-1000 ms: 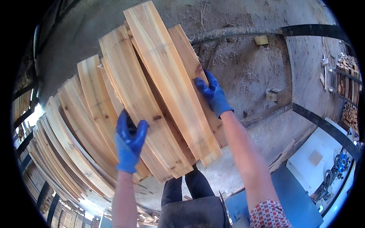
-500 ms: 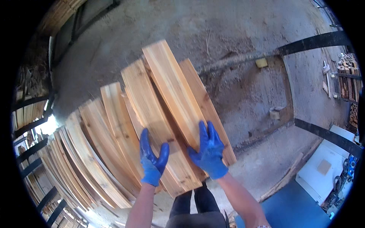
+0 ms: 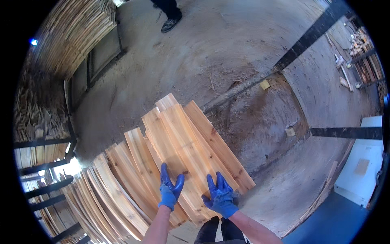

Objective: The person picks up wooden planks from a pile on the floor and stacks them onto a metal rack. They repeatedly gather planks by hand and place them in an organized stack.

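Note:
Both my hands wear blue coated work gloves. My left hand is open on the near end of a pale wooden plank, thumb spread from the fingers. My right hand rests, fingers stretched and thumb apart, on the near part of a second plank. That plank lies on top, its left edge against or slightly over the first one. A knotty reddish plank sticks out on the right. More planks fan out side by side to the left.
Another person's leg and dark shoe show at the far edge. Dark metal posts stand at right, near a pale blue machine panel. A tall stack of thin boards is at far left; a shallow pit lies beyond the planks.
My right hand's plank has shifted left, closing the gap to the plank by my left hand. The view has tilted up, and another person's leg has come in at the top.

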The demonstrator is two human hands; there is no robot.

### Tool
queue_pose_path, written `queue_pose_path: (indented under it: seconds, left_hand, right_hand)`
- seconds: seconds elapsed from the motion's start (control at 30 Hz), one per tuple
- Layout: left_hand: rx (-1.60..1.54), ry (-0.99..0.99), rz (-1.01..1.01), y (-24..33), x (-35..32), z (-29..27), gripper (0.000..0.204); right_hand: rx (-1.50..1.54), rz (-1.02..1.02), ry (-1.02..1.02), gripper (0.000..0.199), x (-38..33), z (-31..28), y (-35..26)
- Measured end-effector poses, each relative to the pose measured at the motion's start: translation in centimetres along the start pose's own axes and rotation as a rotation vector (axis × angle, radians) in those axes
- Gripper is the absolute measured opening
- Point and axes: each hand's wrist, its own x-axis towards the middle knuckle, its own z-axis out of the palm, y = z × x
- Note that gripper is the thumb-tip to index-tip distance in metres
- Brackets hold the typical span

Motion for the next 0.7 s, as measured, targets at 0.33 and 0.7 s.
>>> queue_pose_path:
  seconds: [0.33, 0.7]
  left_hand:
    - [0.049, -0.067, -0.067, 3.2, -3.9, -3.7, 0.067]
    - [-0.261, -0.938, -0.141, -0.5, -19.5, 1.1, 0.040]
  right_hand:
    - [0.003, -0.079, -0.010, 0.066, -6.6, -4.3, 1.5]
    - [0.460, 0.793, 0.216, 0.047, -43.9, -13.3, 4.7]
